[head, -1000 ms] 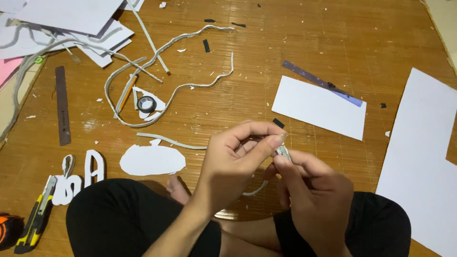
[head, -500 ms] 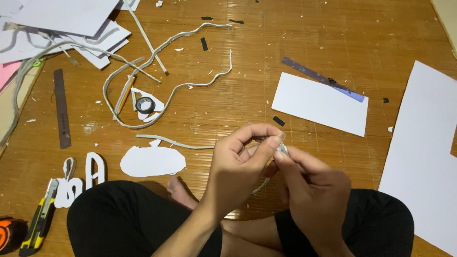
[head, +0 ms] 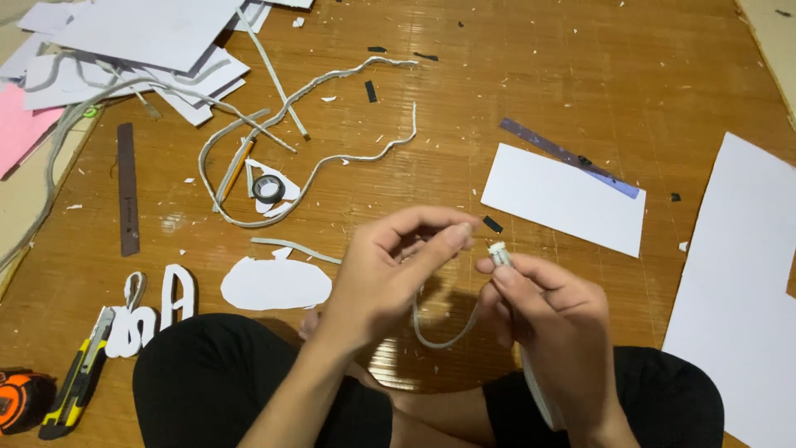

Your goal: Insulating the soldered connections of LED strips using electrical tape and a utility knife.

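Observation:
I sit cross-legged on a wooden floor (head: 514, 75). My right hand (head: 555, 323) pinches the small rolled white end (head: 497, 251) of a thin white foam strip (head: 439, 338). The strip hangs in a loop between both hands and runs up under my left hand (head: 390, 278). That hand's fingers are closed, thumb against fingertips, a few centimetres left of the rolled end. More of the strip trails down past my right wrist.
A white sheet (head: 564, 199) and a purple strip (head: 564, 156) lie ahead, a large white sheet (head: 738, 290) at the right. To the left lie a tape roll (head: 269, 188), long curled strips (head: 332, 158), a dark ruler (head: 126, 189), cut-out letters (head: 157, 307), an oval cut-out (head: 276, 284), a utility knife (head: 79, 373) and a tape measure (head: 21, 400).
My hands were pressed together at the strip's end; now they have drawn slightly apart, and the rolled end stays in my right hand.

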